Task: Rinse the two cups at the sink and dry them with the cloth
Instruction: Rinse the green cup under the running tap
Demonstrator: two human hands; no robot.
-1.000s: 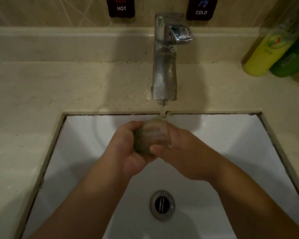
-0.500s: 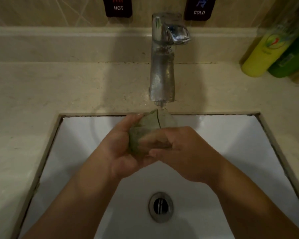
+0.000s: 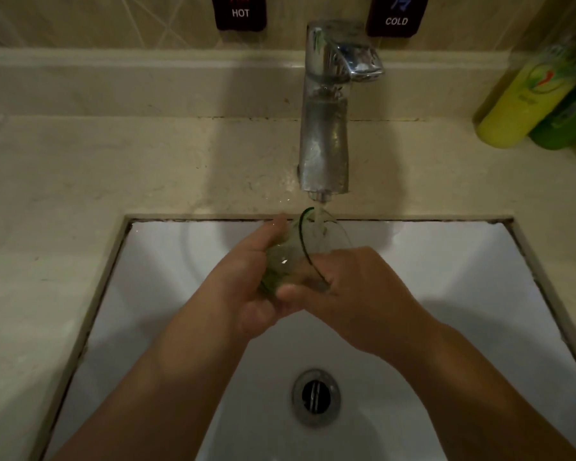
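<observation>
- Your left hand [image 3: 246,287] cups the green-tinted glass cup [image 3: 293,257] from the left, its fingers curled round the body.
- Your right hand [image 3: 356,294] grips the cup from the right, thumb across the near side and fingers wrapped round the rim end.
- You hold the cup tilted over the white sink [image 3: 446,261], its mouth up and to the right, directly under the tap [image 3: 325,128].
- A thin stream of water [image 3: 318,217] runs from the spout into the cup's mouth.
- The drain [image 3: 316,395] lies below your wrists.
- On the counter [image 3: 113,168], far right, stand a yellow bottle [image 3: 519,108] and a green bottle [image 3: 569,124], touching.
</observation>
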